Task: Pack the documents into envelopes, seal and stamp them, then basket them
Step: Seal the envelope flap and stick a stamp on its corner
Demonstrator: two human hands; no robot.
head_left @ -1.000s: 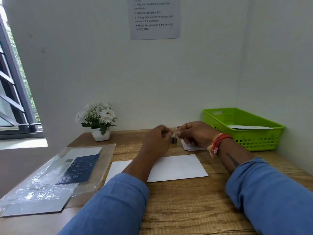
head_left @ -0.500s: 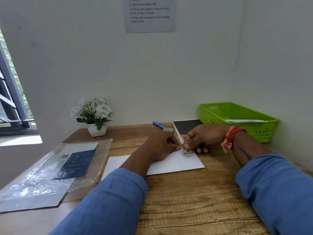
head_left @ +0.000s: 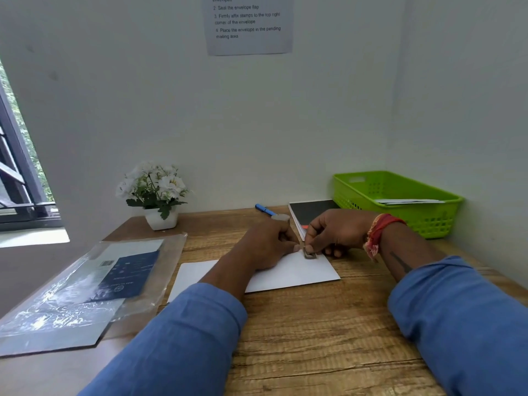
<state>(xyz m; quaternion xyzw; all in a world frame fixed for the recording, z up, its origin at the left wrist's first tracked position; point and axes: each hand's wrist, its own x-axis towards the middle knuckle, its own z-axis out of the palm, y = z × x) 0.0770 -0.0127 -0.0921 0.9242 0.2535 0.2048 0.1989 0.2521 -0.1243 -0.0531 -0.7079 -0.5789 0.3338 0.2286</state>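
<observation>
Hands meet at the far right corner of the flat white paper envelope (head_left: 285,274) on the wooden table (head_left: 314,338) — left hand (head_left: 267,247) pressing it, right hand (head_left: 333,234) pinching a small grey stamp (head_left: 310,253). Beyond the envelope to the right sits a green plastic basket (head_left: 400,195).

A small office-style mailing desk set into a plain white-walled corner – a wood-grain tabletop (head_left: 314,324) with a printed sheet of numbered envelope instructions (head_left: 249,24) taped to the wall above it. A lime-green perforated plastic basket (head_left: 400,212) holding paper sits at the far right, near a black-covered notepad (head_left: 310,211) and a blue pen (head_left: 264,209). A white pot of artificial white flowers (head_left: 155,192) and a dark-framed window (head_left: 20,178) at the left give it a tidy workstation look – not a home or workshop
</observation>
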